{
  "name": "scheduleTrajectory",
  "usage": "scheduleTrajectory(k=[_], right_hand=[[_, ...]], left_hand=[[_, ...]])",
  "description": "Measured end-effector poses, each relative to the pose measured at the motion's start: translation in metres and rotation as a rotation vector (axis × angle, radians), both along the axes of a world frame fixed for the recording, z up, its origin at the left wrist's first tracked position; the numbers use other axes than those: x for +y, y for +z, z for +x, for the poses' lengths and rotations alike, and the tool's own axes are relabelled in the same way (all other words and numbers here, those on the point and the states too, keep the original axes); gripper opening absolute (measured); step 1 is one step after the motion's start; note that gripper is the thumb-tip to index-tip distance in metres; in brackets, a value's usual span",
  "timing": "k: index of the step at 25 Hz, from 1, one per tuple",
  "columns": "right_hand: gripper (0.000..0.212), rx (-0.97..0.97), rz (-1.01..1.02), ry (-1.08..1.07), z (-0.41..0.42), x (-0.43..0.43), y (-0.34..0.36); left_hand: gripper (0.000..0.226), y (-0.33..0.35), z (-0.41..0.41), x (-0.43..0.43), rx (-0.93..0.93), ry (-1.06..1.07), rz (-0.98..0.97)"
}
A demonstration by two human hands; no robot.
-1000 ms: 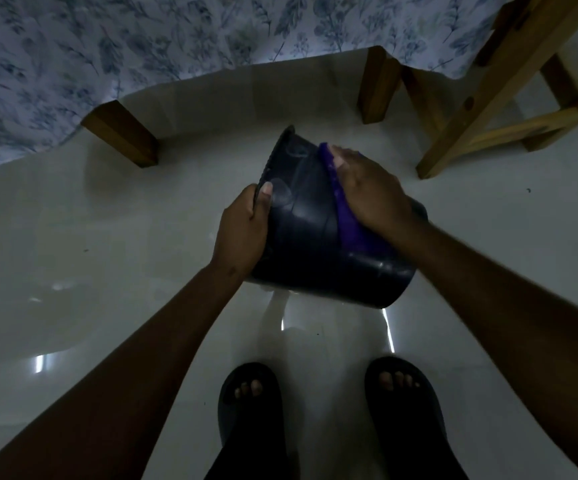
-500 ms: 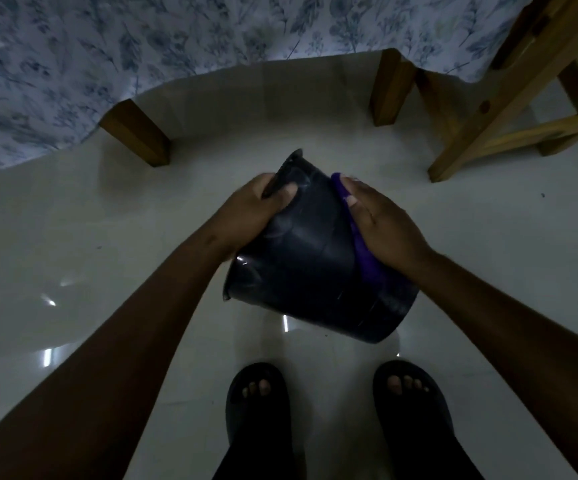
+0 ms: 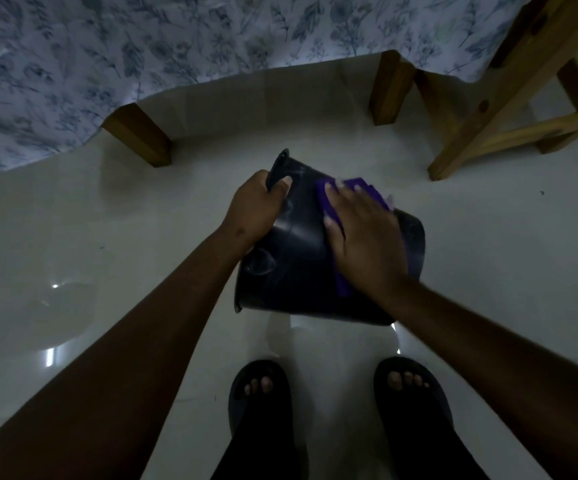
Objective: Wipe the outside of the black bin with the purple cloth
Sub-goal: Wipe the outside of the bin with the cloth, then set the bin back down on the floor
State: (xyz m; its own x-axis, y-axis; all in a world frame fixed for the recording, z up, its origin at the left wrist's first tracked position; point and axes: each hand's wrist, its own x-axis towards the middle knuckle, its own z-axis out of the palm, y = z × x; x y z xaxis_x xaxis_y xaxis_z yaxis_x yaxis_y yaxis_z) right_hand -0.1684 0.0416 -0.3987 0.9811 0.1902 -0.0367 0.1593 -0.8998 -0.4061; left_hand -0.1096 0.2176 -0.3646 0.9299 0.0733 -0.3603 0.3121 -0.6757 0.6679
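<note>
The black bin (image 3: 298,265) is held on its side above the floor, its rim pointing left and its base to the right. My left hand (image 3: 258,211) grips the rim at the upper left, thumb over the edge. My right hand (image 3: 363,237) lies flat on the bin's upper wall and presses the purple cloth (image 3: 367,190) against it. The cloth shows beyond my fingertips and along the hand's left edge; the rest is under my palm.
A bed with a blue floral sheet (image 3: 142,46) hangs over two wooden legs (image 3: 142,140) (image 3: 389,88) ahead. A wooden stool frame (image 3: 509,95) stands at the upper right. My feet in black sandals (image 3: 263,403) (image 3: 412,400) stand on the glossy pale floor below the bin.
The bin has turned so more of its side wall faces up. My right hand with the cloth has slid from the bin's right edge onto its upper wall.
</note>
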Motion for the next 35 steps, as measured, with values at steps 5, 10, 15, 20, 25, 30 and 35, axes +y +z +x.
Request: scheduleTrajectory(k=[5,10,15,20,25,30,35], right_hand=[[0.063,0.356,0.132,-0.15,0.061,-0.007,-0.002],[0.061,0.002,0.046,-0.003,-0.019,0.005,0.0],[0.045,-0.087,0.216,-0.105,-0.006,0.004,0.008],[0.04,-0.083,0.42,-0.197,0.021,0.003,0.023],[0.033,-0.043,0.53,-0.232,0.034,-0.013,0.047],[0.033,-0.035,0.509,-0.17,0.024,-0.03,0.054],[0.034,0.032,0.495,-0.21,0.016,-0.043,0.049]], left_hand=[[0.037,-0.003,-0.017,0.004,-0.048,0.059,0.018],[0.032,-0.006,-0.023,0.005,-0.099,0.075,0.018],[0.024,0.013,-0.034,0.002,-0.15,0.092,-0.06],[0.026,0.044,-0.04,0.001,-0.289,-0.059,-0.02],[0.029,0.052,-0.053,-0.011,-0.442,-0.275,0.314],[0.032,0.033,-0.069,-0.03,-0.416,-0.397,0.468],[0.018,0.018,-0.075,-0.05,-0.271,-0.423,0.44]])
